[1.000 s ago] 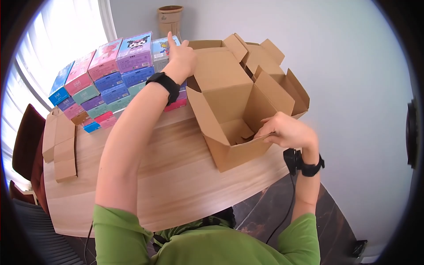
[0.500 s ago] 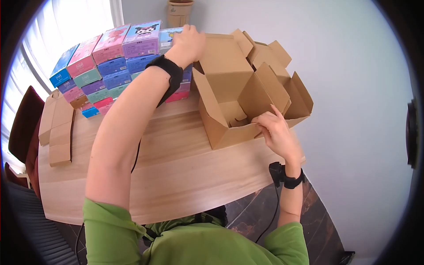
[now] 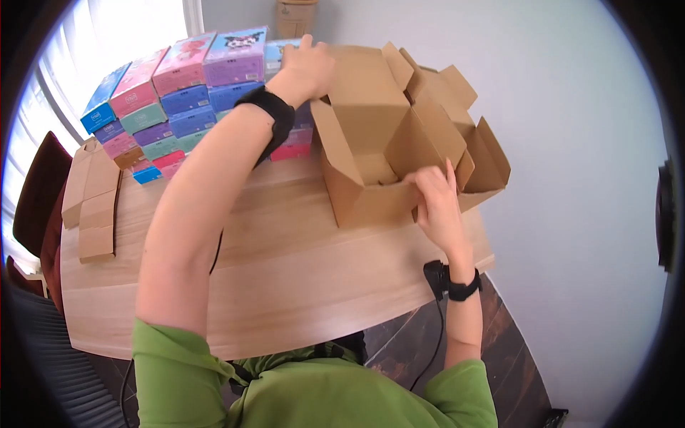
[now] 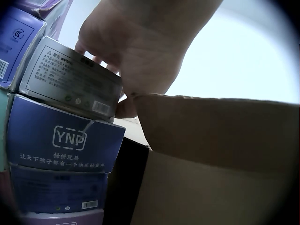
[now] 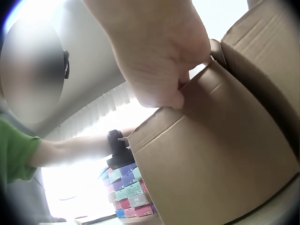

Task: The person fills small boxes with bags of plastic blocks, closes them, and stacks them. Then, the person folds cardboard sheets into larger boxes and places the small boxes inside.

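At the right end of the stacked small boxes (image 3: pixel 235 68), my left hand (image 3: pixel 310 68) grips a grey box (image 4: pixel 70 77) on the top layer. The left wrist view has the fingers behind that box and the thumb at its near right corner. A blue YNP box (image 4: pixel 65 136) lies directly under it. My right hand (image 3: pixel 437 203) pinches the front wall edge of an open brown carton (image 3: pixel 371 207). Seen from the right wrist, the thumb lies on the outside of the carton wall (image 5: pixel 211 150); the other fingertips are partly hidden.
More open cartons (image 3: pixel 492 160) stand behind and right of the front one, flaps raised. Flattened cardboard (image 3: pixel 98 207) lies at the left of the wooden table (image 3: pixel 285 285). A brown pot (image 3: pixel 296 18) is behind the stack, and a dark red chair (image 3: pixel 39 192) is at the left.
My left hand has come down from a raised-finger pose onto the grey box. My right hand stays at the carton's edge, its wrist turned. The head view has shifted.
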Available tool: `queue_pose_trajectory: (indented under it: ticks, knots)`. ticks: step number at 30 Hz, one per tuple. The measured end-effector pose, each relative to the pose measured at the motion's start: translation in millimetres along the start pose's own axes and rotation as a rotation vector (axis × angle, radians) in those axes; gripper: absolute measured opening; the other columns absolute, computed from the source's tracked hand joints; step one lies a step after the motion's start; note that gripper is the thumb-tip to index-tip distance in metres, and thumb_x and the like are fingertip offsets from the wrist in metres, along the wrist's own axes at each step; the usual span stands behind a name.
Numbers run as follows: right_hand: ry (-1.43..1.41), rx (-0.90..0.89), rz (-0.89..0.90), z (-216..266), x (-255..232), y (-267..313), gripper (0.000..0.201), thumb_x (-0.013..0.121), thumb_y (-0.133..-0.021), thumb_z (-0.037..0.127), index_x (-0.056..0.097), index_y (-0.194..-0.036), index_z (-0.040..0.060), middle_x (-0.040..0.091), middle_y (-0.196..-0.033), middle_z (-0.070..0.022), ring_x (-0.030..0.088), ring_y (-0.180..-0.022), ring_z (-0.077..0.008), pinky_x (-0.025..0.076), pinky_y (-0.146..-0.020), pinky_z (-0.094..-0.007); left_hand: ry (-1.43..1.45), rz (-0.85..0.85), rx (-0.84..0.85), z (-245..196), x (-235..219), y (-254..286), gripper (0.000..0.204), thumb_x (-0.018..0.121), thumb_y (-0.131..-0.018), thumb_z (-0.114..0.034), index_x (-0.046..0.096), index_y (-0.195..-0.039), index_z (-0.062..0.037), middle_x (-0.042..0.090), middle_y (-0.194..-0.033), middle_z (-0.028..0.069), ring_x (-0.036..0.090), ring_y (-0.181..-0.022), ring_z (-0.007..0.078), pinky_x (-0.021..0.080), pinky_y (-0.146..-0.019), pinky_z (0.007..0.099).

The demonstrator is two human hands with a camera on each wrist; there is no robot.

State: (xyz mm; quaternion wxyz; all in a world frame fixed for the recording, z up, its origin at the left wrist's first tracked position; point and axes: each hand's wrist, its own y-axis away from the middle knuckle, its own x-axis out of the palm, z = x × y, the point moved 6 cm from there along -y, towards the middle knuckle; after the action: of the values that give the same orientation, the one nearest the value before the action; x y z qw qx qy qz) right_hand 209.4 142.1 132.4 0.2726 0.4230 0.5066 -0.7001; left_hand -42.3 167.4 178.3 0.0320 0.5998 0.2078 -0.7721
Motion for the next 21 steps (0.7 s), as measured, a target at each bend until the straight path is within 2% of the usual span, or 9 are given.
queue_pose_trajectory:
  ticks: [4, 8, 11, 15, 18, 21]
  knots:
    - [-0.037, -0.013, -0.054, -11, 12, -5, 0.027, 0.048, -0.069, -0.011, 0.054, -0.090, 0.0051, 0.053, -0.081, -0.0061, 0.052, -0.089, -0.0231, 0.021, -0.102, -0.0520, -0.053, 0.078, 0.072, -3, 11, 4, 0.026, 0.051, -0.074, -0.016, 0.061, -0.096, -0.0051, 0.053, -0.110, 0.0086, 0.040, -0.111, 0.0289, 0.036, -0.089, 0.0465]
    - [-0.015, -0.011, -0.095, -14, 13, -4, 0.024, 0.050, -0.072, -0.008, 0.054, -0.091, 0.0053, 0.054, -0.083, -0.0055, 0.052, -0.088, -0.0223, 0.023, -0.102, -0.0512, -0.025, 0.017, 0.115, -2, 11, 10, 0.026, 0.047, -0.075, -0.014, 0.061, -0.095, -0.0052, 0.055, -0.107, 0.0082, 0.040, -0.111, 0.0283, 0.036, -0.089, 0.0474]
    - [-0.033, 0.000, -0.077, -12, 10, -2, 0.021, 0.052, -0.073, -0.006, 0.055, -0.091, 0.0048, 0.055, -0.082, -0.0057, 0.053, -0.086, -0.0220, 0.026, -0.100, -0.0495, -0.068, 0.049, 0.112, -5, 8, 12, 0.024, 0.047, -0.075, -0.012, 0.062, -0.093, -0.0052, 0.056, -0.105, 0.0070, 0.040, -0.111, 0.0254, 0.036, -0.090, 0.0469]
    - [-0.056, -0.021, -0.072, -10, 6, -2, 0.017, 0.054, -0.074, -0.004, 0.055, -0.089, 0.0039, 0.055, -0.080, -0.0078, 0.054, -0.084, -0.0235, 0.033, -0.094, -0.0431, -0.144, 0.081, 0.210, -17, 11, 10, 0.020, 0.048, -0.076, -0.012, 0.062, -0.088, -0.0050, 0.059, -0.098, 0.0080, 0.049, -0.103, 0.0260, 0.037, -0.089, 0.0489]
    - [-0.125, -0.018, -0.150, -16, 2, 1, 0.019, 0.054, -0.073, -0.006, 0.056, -0.091, 0.0022, 0.054, -0.082, -0.0093, 0.054, -0.078, -0.0250, 0.042, -0.080, -0.0347, -0.089, 0.090, 0.225, -26, 11, 9, 0.018, 0.048, -0.077, -0.014, 0.062, -0.084, -0.0046, 0.061, -0.091, 0.0100, 0.055, -0.096, 0.0280, 0.039, -0.087, 0.0500]
    - [-0.041, 0.008, -0.498, -6, -34, 15, 0.020, 0.053, -0.071, -0.007, 0.054, -0.089, 0.0017, 0.054, -0.080, -0.0112, 0.053, -0.079, -0.0265, 0.044, -0.069, -0.0319, 0.048, 0.073, 0.222, -32, 5, 12, 0.021, 0.048, -0.079, -0.019, 0.061, -0.082, -0.0035, 0.061, -0.086, 0.0130, 0.058, -0.091, 0.0290, 0.040, -0.085, 0.0479]
